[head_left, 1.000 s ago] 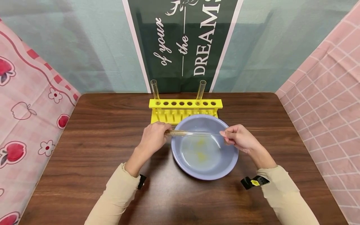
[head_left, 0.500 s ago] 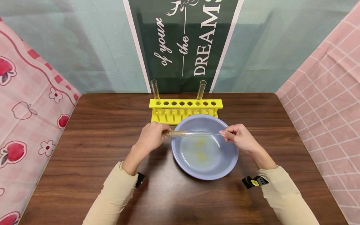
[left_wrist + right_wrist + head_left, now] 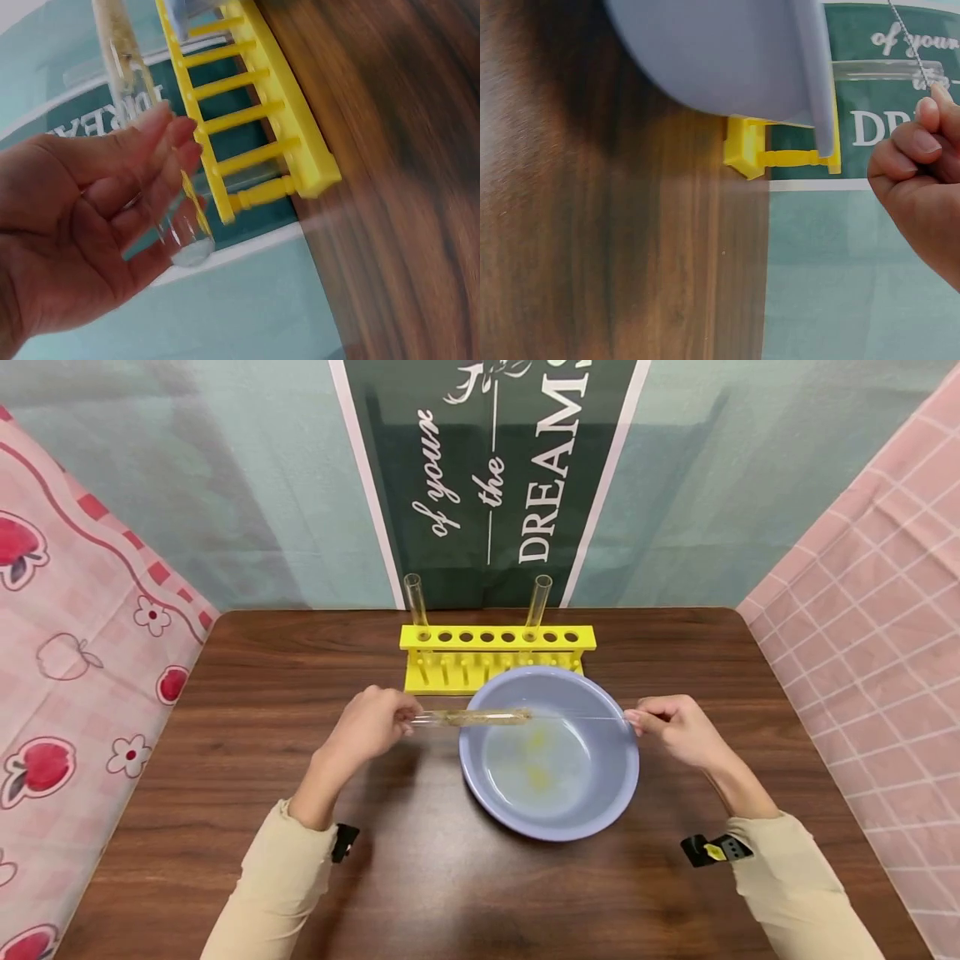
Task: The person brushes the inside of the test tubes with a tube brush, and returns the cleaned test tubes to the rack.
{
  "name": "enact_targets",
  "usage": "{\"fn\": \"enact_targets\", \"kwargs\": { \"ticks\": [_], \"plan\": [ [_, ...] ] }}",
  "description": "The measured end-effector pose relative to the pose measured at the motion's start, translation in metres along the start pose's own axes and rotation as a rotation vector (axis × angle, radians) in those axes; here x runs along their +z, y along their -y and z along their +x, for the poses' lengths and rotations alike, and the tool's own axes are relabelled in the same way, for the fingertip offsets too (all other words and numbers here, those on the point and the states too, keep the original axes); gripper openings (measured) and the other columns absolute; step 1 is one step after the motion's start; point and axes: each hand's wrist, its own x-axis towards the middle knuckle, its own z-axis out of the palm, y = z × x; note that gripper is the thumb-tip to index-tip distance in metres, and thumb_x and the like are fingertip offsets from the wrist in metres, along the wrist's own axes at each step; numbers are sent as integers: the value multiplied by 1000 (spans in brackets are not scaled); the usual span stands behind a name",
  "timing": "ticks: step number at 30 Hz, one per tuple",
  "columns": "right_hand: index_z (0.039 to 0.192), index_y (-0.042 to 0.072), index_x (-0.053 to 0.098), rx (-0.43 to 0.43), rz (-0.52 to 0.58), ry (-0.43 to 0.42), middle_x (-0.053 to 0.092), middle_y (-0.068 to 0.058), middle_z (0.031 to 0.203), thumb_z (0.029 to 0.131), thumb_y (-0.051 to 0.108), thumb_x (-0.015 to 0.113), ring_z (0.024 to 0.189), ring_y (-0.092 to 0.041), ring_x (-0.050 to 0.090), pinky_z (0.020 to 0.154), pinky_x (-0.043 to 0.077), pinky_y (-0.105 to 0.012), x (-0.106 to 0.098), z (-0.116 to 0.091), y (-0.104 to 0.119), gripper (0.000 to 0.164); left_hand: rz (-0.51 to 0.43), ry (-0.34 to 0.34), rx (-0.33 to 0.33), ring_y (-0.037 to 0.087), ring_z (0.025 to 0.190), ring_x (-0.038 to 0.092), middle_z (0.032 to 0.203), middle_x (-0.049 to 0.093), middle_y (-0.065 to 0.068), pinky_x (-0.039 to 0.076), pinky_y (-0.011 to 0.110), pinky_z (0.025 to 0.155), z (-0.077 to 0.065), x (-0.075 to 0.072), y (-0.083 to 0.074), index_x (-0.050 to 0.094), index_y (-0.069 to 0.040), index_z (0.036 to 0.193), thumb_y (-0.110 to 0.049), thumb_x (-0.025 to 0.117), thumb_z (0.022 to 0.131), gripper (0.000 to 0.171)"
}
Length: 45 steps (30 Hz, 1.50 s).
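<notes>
In the head view my left hand [image 3: 372, 722] holds a clear glass test tube [image 3: 429, 719], lying level, its mouth over the basin. The left wrist view shows thumb and fingers round the tube near its rounded end [image 3: 191, 251]. Inside is a test tube brush with pale tan bristles [image 3: 487, 717], which reach to about the tube's mouth. My right hand [image 3: 678, 728] pinches the far end of the brush's thin wire handle; the right wrist view shows that wire [image 3: 913, 46] as twisted metal. Below sits a round lavender basin [image 3: 547, 832] with cloudy, yellow-flecked water.
A yellow test tube rack [image 3: 497, 646] stands behind the basin, partly hidden by its rim. Two clear test tubes stand in it, one at the left end [image 3: 415, 602] and one right of centre [image 3: 537, 602]. The brown wooden table [image 3: 225, 777] meets hanging cloths on three sides.
My hands have moved apart, the left with the tube leftward, the right with the wire rightward. The bristles have slid along the tube towards its mouth. Basin and rack stay put.
</notes>
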Motion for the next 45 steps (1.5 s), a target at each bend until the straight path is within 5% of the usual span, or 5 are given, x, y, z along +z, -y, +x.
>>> {"fn": "enact_targets", "kwargs": {
  "ticks": [5,11,23,30,45],
  "plan": [
    [64,2,58,26,29,37,53,-10,61,84,-7,58,56,-17,45,50,36,-23,-2,-5,-24,22,-51,65,-12,17,74,63,78,68,4,49,36,70,-1,-1,3,70,-4,90,4,65,75,17],
    [64,1,59,5,-13,50,54,-14,63,83,-10,57,57,-17,46,50,36,-22,4,-6,-17,22,-92,141,-21,18,77,62,81,67,5,49,36,71,-3,0,8,68,-1,91,3,67,76,15],
    [66,8,63,-308,-159,-78,52,2,62,72,-14,66,57,-4,44,51,36,-16,7,-3,-24,23,-236,278,61,13,69,58,76,64,6,49,28,65,-2,-8,18,67,3,87,6,69,74,14],
    [67,8,64,-381,-199,-129,47,5,61,67,-18,68,55,-1,38,49,31,-15,6,-3,-25,26,-319,336,56,16,73,64,84,67,13,50,27,66,1,-10,22,66,6,91,9,68,74,17],
    [64,-11,53,115,244,34,49,-8,57,85,-7,55,50,-10,41,41,35,-25,1,-7,-14,22,-89,134,-2,15,71,59,73,62,1,49,34,69,-1,3,14,64,-9,78,3,73,70,17]
  ]
}}
